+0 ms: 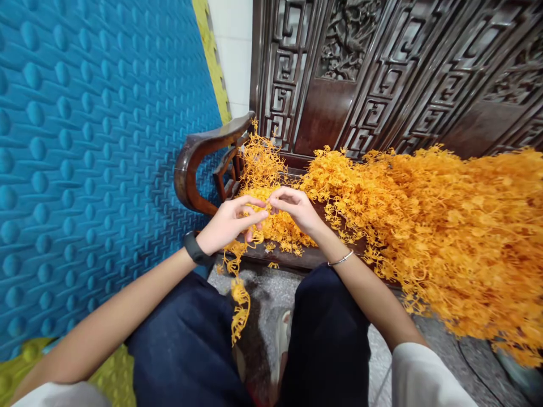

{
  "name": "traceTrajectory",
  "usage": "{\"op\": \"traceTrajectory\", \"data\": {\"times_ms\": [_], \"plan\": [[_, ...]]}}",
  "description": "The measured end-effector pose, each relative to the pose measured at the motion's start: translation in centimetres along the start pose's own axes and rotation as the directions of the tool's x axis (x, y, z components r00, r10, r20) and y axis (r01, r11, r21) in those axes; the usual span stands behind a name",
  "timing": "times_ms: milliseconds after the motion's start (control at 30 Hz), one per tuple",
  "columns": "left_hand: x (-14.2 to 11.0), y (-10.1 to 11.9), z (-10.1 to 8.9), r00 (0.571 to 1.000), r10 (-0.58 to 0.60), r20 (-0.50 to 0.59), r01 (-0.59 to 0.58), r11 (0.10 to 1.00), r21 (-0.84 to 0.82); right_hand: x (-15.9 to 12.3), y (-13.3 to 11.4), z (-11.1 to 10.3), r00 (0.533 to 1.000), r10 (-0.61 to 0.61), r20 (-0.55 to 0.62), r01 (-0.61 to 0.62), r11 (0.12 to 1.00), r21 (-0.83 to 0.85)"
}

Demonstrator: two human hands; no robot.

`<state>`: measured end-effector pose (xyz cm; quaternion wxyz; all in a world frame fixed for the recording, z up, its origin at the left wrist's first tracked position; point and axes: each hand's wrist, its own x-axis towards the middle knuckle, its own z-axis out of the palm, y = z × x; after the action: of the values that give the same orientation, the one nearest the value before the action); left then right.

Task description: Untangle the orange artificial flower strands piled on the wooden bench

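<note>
In the middle of the view my left hand [235,219] and my right hand [293,206] meet, fingertips nearly touching. The left fingers are loosely curled, and a strand of orange plastic flowers [240,305] hangs beneath that hand, down past the bench edge. My right thumb and forefinger are pinched together at the left fingertips; whatever sits between them is too small to name. Behind and below both hands, a small heap of the same orange plastic flowers [286,232] lies on the dark wooden bench [280,259].
A large orange pile [458,226] of these flowers covers the bench to the right and spills over its front. The bench's curved armrest [184,169] stands on the left, beside a blue textured foam mat [85,141]. A carved wooden backrest [326,113] rises behind.
</note>
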<state>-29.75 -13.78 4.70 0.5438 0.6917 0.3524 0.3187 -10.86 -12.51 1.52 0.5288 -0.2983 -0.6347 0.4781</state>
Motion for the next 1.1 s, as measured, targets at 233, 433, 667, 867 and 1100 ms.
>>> {"op": "traceTrajectory", "data": {"times_ms": [233,433,667,867,1100], "plan": [[0.8,-1.2,-0.5,0.978,0.147,-0.149,-0.137,0.988,0.078,0.2,0.1,-0.5,0.990,0.136,-0.023,-0.137,0.989,-0.048],[0.0,-0.2,-0.7,0.917,0.282,-0.283,-0.256,0.958,0.126,0.0,0.3,-0.9,0.983,0.177,0.045,-0.173,0.982,-0.077],[-0.8,1.0,-1.6,0.618,0.595,-0.514,-0.569,0.789,0.231,0.0,0.3,-0.9,0.986,0.155,0.055,-0.147,0.981,-0.125],[-0.7,1.1,-2.0,0.546,0.654,-0.524,-0.661,0.720,0.211,0.0,0.4,-1.0,0.986,0.162,0.032,-0.155,0.975,-0.159],[-1.6,2.2,-2.1,0.374,0.723,-0.582,-0.734,0.614,0.291,0.1,1.1,-1.0,0.984,0.180,0.018,-0.172,0.963,-0.209]]}}
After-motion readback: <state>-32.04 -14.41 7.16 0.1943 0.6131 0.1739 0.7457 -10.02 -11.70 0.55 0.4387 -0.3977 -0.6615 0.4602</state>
